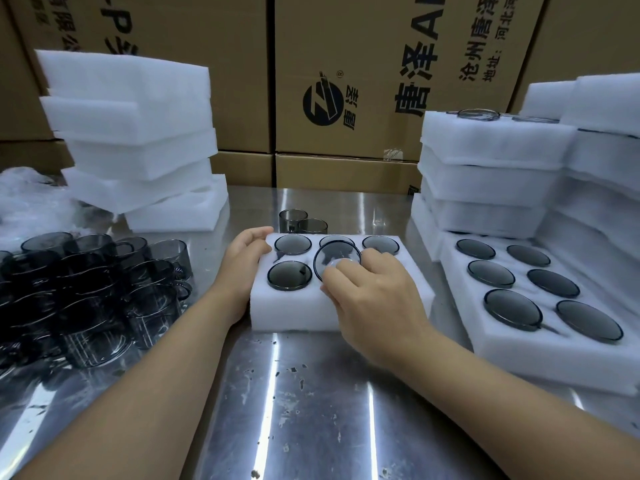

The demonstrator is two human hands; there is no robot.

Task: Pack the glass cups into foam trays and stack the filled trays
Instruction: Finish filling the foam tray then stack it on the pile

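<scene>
Steel table [311, 410] noted in foreground. Smoked glass cup [337, 259] is pinched at its rim by right hand [374, 303], tilted over the front-middle pocket of foam tray [287, 317]. The tray's left edge is gripped by left hand [242, 258].

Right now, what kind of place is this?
Probably a factory packing bench: printed cardboard cartons stacked behind, piles of white foam trays, and a heap of smoky glass cups on a steel table.
</scene>
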